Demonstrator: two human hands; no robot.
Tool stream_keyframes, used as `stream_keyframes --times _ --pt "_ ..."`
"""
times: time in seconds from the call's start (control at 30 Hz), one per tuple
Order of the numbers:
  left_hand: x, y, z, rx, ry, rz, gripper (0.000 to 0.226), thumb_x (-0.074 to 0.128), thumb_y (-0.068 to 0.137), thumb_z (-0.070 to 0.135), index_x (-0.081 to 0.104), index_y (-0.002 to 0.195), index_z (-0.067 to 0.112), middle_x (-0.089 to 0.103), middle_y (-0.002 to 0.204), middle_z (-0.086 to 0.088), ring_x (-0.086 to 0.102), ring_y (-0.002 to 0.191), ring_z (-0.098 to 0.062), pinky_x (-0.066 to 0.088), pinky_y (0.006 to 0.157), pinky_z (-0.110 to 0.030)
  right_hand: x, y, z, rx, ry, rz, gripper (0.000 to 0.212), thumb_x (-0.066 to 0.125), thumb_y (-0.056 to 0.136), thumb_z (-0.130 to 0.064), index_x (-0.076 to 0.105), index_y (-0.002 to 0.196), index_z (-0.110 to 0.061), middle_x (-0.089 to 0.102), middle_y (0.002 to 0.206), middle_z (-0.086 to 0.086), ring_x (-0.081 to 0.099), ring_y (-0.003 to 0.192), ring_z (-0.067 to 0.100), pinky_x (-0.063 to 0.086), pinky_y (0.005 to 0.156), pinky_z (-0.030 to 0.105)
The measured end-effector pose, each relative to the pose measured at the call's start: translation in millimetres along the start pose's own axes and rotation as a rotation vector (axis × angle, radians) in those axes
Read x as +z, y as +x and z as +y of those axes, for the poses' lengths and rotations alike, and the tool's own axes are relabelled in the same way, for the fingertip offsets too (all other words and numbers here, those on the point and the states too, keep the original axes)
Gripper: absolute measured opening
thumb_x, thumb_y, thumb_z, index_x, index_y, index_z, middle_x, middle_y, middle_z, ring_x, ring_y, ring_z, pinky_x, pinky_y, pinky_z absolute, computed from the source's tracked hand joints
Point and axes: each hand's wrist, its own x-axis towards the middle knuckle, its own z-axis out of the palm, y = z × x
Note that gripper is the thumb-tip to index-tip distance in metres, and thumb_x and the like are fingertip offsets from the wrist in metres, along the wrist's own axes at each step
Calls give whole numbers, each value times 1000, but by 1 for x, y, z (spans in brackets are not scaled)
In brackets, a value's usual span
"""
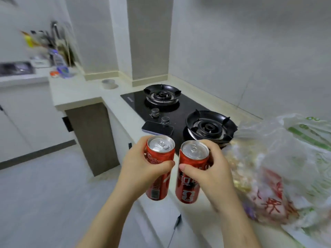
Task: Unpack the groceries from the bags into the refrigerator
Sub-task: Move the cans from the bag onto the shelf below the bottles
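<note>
Two red cans held upright, one in each hand, at the front edge of the desk.

Head view: the left hand [143, 165] is wrapped round the left can [158, 156], with the thumb across its front. The right hand [211, 169] is clamped on the right can [188, 187] just beside it, and a narrow gap shows between the two cans. Translucent plastic bags [286, 167] lie on the desk [80, 92] to the right, near the right hand, their contents too blurred to tell. Beyond the cans a black two-burner stove [186, 106] is set into the desk. A phone [157, 128] lies on the stove's front edge by the knobs.
</note>
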Motion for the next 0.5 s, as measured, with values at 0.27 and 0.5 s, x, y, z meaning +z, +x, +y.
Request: stream_keyframes --times 0.27,0.5 --pt "-96 -66 -27 -110 114 417 50 81 60 12 57 93 40 65 88 17 58 79 12 43 63 -12 103 -21 -20 -40 90 -395 54 81 64 -11 55 103 -36 63 96 -22 61 91 -2 51 77 22" --pt "-192 -139 -45 -194 166 738 47 80 56 20 58 91 41 66 91 14 59 81 4 43 65 -15 209 -63 -59 -116 130 -705 60 81 63 -8 54 110 -32 63 101 -16 61 95 6 53 82 26"
